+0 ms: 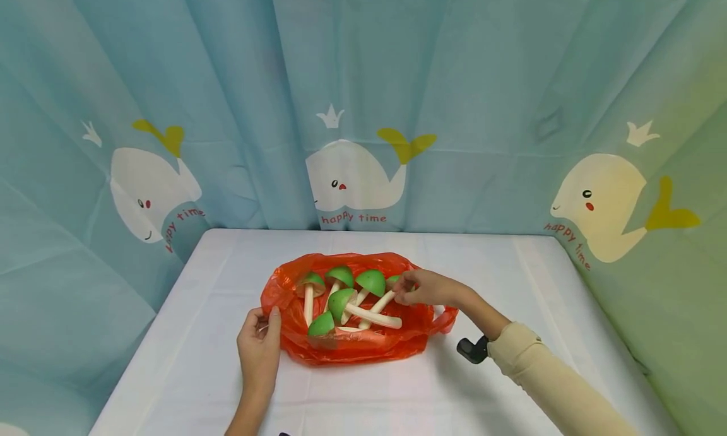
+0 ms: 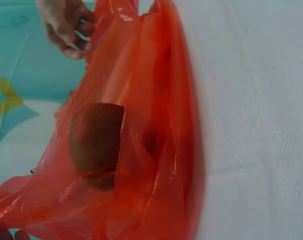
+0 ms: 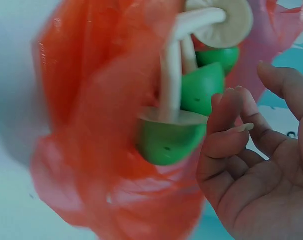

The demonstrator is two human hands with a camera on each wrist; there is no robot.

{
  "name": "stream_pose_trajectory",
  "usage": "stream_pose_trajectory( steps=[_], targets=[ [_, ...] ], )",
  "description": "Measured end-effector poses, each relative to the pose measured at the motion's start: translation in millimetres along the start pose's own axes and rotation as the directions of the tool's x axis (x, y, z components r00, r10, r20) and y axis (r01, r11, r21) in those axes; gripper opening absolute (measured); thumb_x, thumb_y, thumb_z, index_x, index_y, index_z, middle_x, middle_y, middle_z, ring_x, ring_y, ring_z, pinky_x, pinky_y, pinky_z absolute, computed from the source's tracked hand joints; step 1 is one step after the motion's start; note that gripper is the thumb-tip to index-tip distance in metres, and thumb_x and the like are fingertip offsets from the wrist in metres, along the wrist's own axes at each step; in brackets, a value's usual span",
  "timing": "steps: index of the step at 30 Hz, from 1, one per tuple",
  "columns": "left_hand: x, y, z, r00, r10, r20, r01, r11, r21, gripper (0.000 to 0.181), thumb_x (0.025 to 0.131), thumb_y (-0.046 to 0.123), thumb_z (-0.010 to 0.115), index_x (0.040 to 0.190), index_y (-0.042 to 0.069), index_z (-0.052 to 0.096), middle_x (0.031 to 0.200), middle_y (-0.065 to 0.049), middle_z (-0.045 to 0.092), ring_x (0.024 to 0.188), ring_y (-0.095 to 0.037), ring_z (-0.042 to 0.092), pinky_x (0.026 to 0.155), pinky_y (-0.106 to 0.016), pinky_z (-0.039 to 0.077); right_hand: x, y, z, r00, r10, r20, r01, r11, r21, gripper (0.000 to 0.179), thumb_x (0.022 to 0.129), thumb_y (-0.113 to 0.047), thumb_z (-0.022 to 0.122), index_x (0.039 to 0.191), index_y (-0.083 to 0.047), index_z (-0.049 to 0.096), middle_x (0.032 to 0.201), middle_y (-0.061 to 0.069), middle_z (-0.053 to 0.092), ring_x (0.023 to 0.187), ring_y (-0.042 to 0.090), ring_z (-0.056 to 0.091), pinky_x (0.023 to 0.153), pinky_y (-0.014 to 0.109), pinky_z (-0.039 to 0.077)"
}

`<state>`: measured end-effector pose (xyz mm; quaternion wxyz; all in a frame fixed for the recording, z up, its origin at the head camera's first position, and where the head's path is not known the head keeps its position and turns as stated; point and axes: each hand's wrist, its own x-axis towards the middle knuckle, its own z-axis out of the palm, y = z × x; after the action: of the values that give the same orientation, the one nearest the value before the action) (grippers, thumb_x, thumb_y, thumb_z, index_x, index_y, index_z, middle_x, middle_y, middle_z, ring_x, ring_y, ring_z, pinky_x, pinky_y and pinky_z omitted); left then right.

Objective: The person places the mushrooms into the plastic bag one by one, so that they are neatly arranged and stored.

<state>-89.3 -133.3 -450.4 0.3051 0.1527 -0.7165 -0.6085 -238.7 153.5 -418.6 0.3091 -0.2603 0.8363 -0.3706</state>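
A red plastic bag (image 1: 363,354) lies spread on the table with its mouth up. Several toy mushrooms with green caps and pale stems, one a cap (image 1: 321,324) near the front left, rest inside it. My left hand (image 1: 258,341) pinches the bag's left edge between thumb and fingers. Over the bag's right side is my right hand (image 1: 417,288), its fingers loosely bent around nothing. In the right wrist view that hand is beside a green cap (image 3: 171,142). Through the red film, the left wrist view shows a dark round shape (image 2: 96,140).
A white cloth covers the table (image 1: 193,360). Behind it hangs a blue curtain (image 1: 483,190) printed with whales. Next to the right wrist is a small black device (image 1: 472,350). The bag's handle loop (image 1: 445,322) sticks out at its right end.
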Motion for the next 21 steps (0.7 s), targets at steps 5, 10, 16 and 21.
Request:
stream_pose_trajectory(
  steps=[5,10,16,21],
  targets=[
    [0.1,0.2,1.4,1.000,0.000,0.005,0.000,1.000,0.015,0.013,0.092,0.004,0.056,0.093,-0.009,0.058,0.083,-0.009,0.056,0.075,-0.007,0.052,0.066,-0.012,0.045,-10.0,-12,-10,0.998,-0.052,-0.036,0.049,0.994,-0.098,0.029,0.085,-0.020,0.069,0.105,-0.001,0.059,0.089,0.002,0.060,0.086,0.024,0.054,0.073,0.032,0.047],
    [-4.9,20.1,2.4,1.000,0.010,0.013,-0.010,1.000,0.015,0.012,0.092,0.000,0.054,0.091,-0.012,0.056,0.082,-0.009,0.054,0.073,-0.007,0.051,0.065,-0.011,0.044,-18.5,-28,-16,0.993,-0.096,-0.069,0.079,0.973,-0.216,0.025,0.086,-0.016,0.067,0.105,-0.002,0.060,0.092,0.003,0.061,0.085,0.021,0.055,0.071,0.029,0.049],
    [-5.1,15.0,2.4,1.000,0.006,0.011,-0.007,0.999,0.039,0.013,0.094,0.002,0.053,0.094,-0.011,0.055,0.085,-0.008,0.053,0.076,-0.008,0.050,0.066,-0.010,0.043,-26.9,-42,-21,0.983,-0.145,-0.114,0.104,0.947,-0.304,0.020,0.086,-0.011,0.067,0.103,-0.006,0.060,0.090,0.000,0.061,0.082,0.018,0.055,0.069,0.026,0.050],
    [-2.3,0.1,1.9,1.000,0.009,0.014,-0.010,0.999,0.045,0.014,0.093,0.006,0.056,0.096,-0.008,0.056,0.087,-0.009,0.054,0.078,-0.009,0.051,0.069,-0.011,0.044,-30.4,-43,-22,0.980,-0.152,-0.130,0.102,0.939,-0.327,0.021,0.086,-0.014,0.068,0.103,-0.004,0.060,0.086,0.000,0.059,0.077,0.016,0.054,0.064,0.025,0.050]
  ],
)
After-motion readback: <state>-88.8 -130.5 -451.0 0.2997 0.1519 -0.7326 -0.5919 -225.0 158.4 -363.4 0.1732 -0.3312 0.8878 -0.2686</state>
